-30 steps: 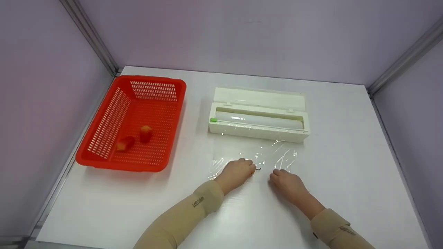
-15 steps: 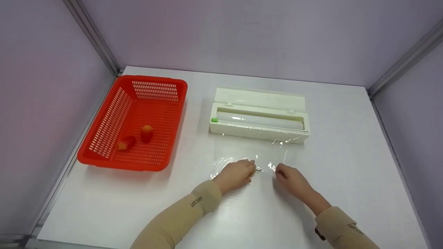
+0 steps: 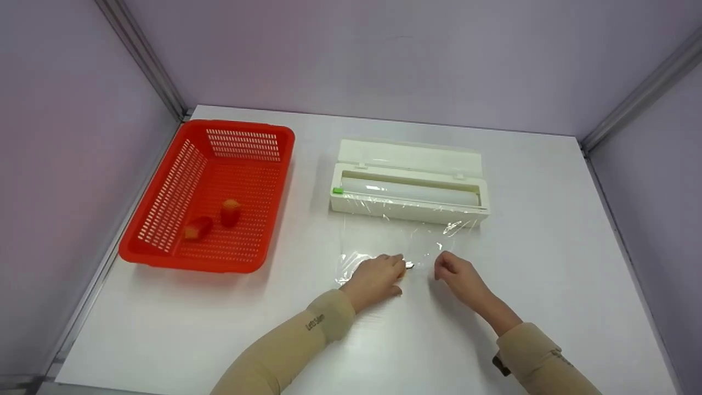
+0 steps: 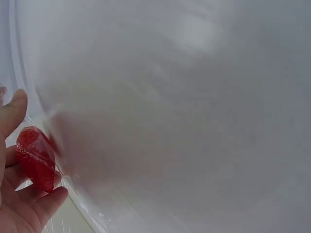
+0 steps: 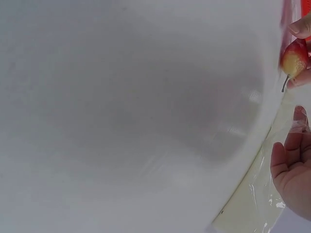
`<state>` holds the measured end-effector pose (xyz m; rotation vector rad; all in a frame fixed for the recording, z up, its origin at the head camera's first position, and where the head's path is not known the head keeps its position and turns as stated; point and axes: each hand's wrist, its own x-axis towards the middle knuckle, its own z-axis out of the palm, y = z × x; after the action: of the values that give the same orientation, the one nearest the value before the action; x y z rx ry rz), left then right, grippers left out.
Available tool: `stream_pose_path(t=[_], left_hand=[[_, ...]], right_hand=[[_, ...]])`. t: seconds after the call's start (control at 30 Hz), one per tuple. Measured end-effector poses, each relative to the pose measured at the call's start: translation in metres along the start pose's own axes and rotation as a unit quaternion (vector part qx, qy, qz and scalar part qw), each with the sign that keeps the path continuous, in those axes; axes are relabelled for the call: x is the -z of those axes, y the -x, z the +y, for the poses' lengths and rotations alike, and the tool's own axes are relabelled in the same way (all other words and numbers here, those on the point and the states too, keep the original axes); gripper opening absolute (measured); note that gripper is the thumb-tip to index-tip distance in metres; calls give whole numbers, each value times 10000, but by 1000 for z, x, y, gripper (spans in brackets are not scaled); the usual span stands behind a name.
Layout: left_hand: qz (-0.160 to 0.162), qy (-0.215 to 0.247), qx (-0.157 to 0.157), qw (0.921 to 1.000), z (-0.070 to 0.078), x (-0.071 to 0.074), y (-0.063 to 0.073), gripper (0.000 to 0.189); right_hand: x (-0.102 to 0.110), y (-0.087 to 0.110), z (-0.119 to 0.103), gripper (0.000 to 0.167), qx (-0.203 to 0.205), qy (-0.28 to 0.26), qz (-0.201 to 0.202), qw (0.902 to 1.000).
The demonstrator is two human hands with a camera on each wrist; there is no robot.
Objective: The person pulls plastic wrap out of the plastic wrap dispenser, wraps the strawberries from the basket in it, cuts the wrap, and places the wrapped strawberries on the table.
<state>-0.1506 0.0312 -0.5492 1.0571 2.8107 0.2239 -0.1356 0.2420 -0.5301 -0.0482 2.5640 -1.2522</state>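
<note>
Probably a lab: plain walls [image 3: 384,66], metal posts [image 3: 141,55]

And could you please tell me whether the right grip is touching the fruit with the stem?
Apart: the right wrist view shows a gap between the right grip and the fruit, which sits above it in the picture.

**Fruit between fingers at the right edge**

A smooth, greyish-white surface [image 5: 131,111] fills most of the right wrist view, blurred by soft shadows. High at the right edge, the left hand [image 5: 302,27] holds a red-and-yellow fruit [image 5: 294,60] between thumb and fingers, its dark stem [image 5: 285,83] pointing down. Below, apart from the fruit, the right hand [image 5: 295,170] has its fingers bent, with clear film [image 5: 257,204] across one; whether it pinches the film cannot be made out. Beside that hand lies a cream, straight-edged object [image 5: 237,213], partly under film.
</note>
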Motion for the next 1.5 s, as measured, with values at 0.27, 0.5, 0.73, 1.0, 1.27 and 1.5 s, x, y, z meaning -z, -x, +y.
stream_pose_path(t=[0.27,0.5,0.73,1.0,1.27,1.5], left_hand=[[843,-582,-33,9947,-2,-5,-3,12],[913,-474,-229,9944,-8,-6,-1,28],[401,-354,-346,9980,-16,2,-4,38],[234,683,-214,9972,-25,7,-5,23],[-36,1916,253,9811,-29,10,-11,15],[-259,4306,1862,8827,-29,5,-18,19]], right_hand=[[6,2,-12,8,-24,-307,115,9995],[3,-2,2,6,411,376,232,9982],[5,2,12,6,172,550,-62,9983],[9,8,21,27,181,1471,-190,9888],[19,11,34,5,622,1750,559,9810],[33,11,39,17,-329,309,768,9960]])
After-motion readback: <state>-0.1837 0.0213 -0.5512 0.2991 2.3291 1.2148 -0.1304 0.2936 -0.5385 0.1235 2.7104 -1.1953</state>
